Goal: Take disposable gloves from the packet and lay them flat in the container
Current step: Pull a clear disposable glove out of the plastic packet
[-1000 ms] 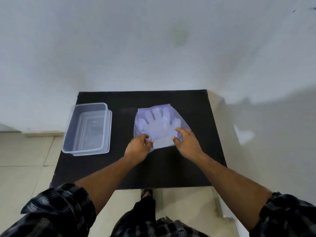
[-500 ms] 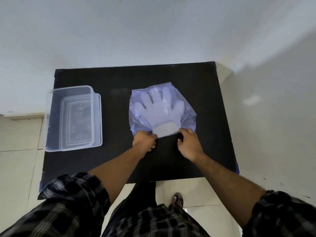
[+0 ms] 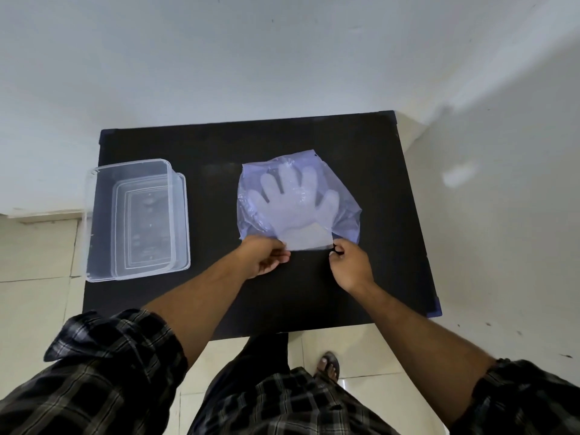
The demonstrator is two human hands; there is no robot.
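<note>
Gloves at packet mouth, both hands engaged.
I see the left hand (image 3: pixel 265 257) and right hand (image 3: pixel 351 265) pinching the glove (image 3: pixel 306 238) cuff's corners, packet (image 3: pixel 298 200) mid-table (image 3: pixel 219 152), container (image 3: pixel 138 218) by the left edge.

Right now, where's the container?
In the head view, the clear container sits empty at the black table's left edge, left of the glove packet, apart from both hands.

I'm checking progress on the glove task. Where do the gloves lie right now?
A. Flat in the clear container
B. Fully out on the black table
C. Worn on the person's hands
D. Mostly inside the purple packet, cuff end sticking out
D: the gloves show through the purple packet, with the cuff end out between both hands; the container holds none.
</note>
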